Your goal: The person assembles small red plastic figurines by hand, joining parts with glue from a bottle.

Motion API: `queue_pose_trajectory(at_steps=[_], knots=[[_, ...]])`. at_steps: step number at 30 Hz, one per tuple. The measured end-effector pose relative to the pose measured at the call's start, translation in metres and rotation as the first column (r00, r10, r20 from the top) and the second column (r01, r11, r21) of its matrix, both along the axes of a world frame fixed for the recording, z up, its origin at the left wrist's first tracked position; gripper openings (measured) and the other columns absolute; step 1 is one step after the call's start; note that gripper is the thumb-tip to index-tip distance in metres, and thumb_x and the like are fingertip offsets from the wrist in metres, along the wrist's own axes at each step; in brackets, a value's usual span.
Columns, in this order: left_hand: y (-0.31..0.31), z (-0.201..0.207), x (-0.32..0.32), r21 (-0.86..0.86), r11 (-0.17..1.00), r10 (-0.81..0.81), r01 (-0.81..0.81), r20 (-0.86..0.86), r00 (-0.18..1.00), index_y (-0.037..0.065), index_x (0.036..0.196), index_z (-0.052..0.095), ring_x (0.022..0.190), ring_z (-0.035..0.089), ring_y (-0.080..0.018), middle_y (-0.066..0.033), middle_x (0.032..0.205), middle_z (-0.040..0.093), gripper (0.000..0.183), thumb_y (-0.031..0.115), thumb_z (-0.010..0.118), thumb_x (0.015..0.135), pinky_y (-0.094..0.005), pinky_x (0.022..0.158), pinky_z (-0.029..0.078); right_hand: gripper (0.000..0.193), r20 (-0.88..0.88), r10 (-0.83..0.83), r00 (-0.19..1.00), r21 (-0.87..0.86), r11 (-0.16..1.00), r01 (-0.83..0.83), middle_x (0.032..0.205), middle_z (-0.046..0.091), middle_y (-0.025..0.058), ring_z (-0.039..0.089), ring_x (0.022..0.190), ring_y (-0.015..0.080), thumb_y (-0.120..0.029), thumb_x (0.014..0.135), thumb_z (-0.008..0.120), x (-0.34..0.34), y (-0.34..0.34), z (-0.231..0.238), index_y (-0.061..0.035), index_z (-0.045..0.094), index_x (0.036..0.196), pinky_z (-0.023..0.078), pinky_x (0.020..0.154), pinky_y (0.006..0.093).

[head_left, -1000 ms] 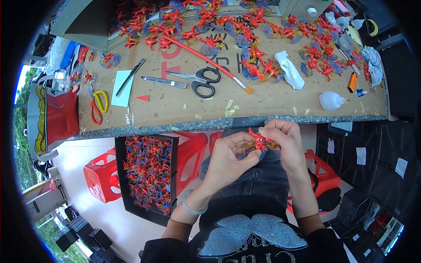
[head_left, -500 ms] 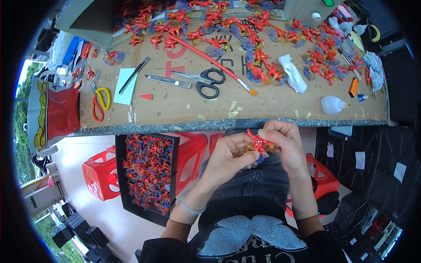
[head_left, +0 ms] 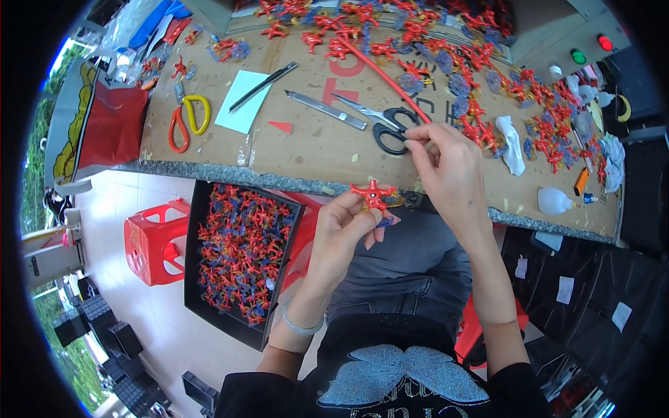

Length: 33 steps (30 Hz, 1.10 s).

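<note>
A small red figure [head_left: 374, 195] with translucent yellow and bluish parts is pinched between the thumb and fingers of my left hand [head_left: 341, 226], just in front of the table edge. My right hand [head_left: 449, 171] is over the table, its fingers curled beside the black handles of the scissors [head_left: 387, 124]. From under these fingers runs the red handle of a brush [head_left: 383, 75]; its bristle end is hidden by the hand. Whether the fingers grip the brush does not show.
Several more red figures [head_left: 481, 56] lie along the back of the cardboard-covered table [head_left: 306, 157]. A craft knife [head_left: 327, 111], orange-and-yellow scissors [head_left: 188, 122], pale paper [head_left: 240, 115] and a squeeze bottle [head_left: 554, 200] lie on it. A black tray [head_left: 191, 292] of figures stands below, beside red stools [head_left: 150, 247].
My right hand has let go of the figure and moved up and forward onto the table, by the brush. My left hand keeps the figure. The view has shifted.
</note>
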<state>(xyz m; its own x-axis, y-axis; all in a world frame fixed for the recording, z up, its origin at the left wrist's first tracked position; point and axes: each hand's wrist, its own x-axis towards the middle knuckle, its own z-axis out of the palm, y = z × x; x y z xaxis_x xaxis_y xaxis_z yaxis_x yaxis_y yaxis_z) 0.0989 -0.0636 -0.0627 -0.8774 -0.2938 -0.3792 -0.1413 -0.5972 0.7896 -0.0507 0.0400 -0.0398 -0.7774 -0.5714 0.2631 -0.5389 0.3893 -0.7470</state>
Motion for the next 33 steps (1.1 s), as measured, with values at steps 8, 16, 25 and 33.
queue_pose_trajectory(at_steps=[8, 16, 25, 33], knots=[[-0.021, -0.005, 0.014, 0.125, 0.983, 0.142, -0.133, -0.064, 0.988, -0.007, 0.117, 0.055, 0.07, 0.055, -0.0102, -0.0122, 0.099, 0.063, 0.032, 0.007, 0.044, 0.091, -0.0208, 0.056, 0.043, 0.012, -0.083, 0.185, 0.979, 0.064, 0.982, -0.18, 0.081, 0.062, 0.0167, 0.061, 0.074, 0.0342, -0.007, 0.077, 0.064, -0.007, -0.074, -0.009, 0.0024, 0.061, 0.085, 0.048, 0.067, 0.0418], [-0.034, 0.003, 0.021, -0.099, 0.994, 0.036, -0.038, -0.025, 0.999, -0.011, 0.124, 0.048, 0.069, 0.055, -0.0109, -0.0126, 0.095, 0.064, 0.045, -0.002, 0.041, 0.081, -0.0215, 0.062, 0.045, 0.024, -0.307, 0.269, 0.913, 0.131, 0.962, -0.24, 0.076, 0.061, 0.0153, 0.061, 0.069, 0.0279, -0.015, 0.078, 0.068, -0.017, -0.124, -0.037, 0.0032, 0.06, 0.092, 0.046, 0.06, 0.0383], [-0.031, -0.008, 0.019, -0.072, 0.995, 0.063, -0.07, -0.101, 0.993, -0.007, 0.124, 0.05, 0.071, 0.057, -0.0103, -0.0139, 0.102, 0.064, 0.038, -0.003, 0.046, 0.087, -0.0205, 0.059, 0.047, 0.016, 0.094, 0.165, 0.982, -0.075, 0.985, -0.158, 0.077, 0.055, 0.0063, 0.053, 0.064, 0.0129, -0.008, 0.085, 0.062, 0.005, -0.061, 0.01, 0.0048, 0.062, 0.094, 0.041, 0.057, 0.027], [-0.016, -0.001, 0.001, -0.118, 0.993, 0.01, -0.016, -0.048, 0.999, -0.008, 0.112, 0.059, 0.073, 0.063, -0.0131, -0.0158, 0.104, 0.065, 0.026, 0.002, 0.048, 0.091, -0.0215, 0.057, 0.048, 0.017, 0.244, 0.181, 0.953, -0.064, 0.983, -0.171, 0.083, 0.062, 0.0106, 0.058, 0.068, 0.014, 0.003, 0.081, 0.062, 0.044, 0.035, 0.009, 0.0033, 0.065, 0.098, 0.045, 0.059, 0.0249]])
